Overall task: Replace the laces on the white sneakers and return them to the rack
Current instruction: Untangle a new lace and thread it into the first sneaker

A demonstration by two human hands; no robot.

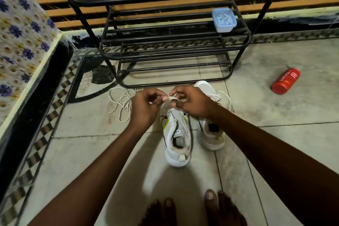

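fingers [156, 92] of the left hand [145, 105] and right hand [194, 104] pinch the lace [173, 98] (limp, light, probably slippery, so best held near its tip) over the sneaker [177, 134].

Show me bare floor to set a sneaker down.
Bare tile lies between the second sneaker and the red bottle, and left of the near sneaker below the loose lace. The rack has free lower bars; a blue tub sits higher. Crowded: before the rack, where left hand and right hand pinch a lace.

White sneakers [177, 134], red bottle [285, 84], black rack [165, 42].
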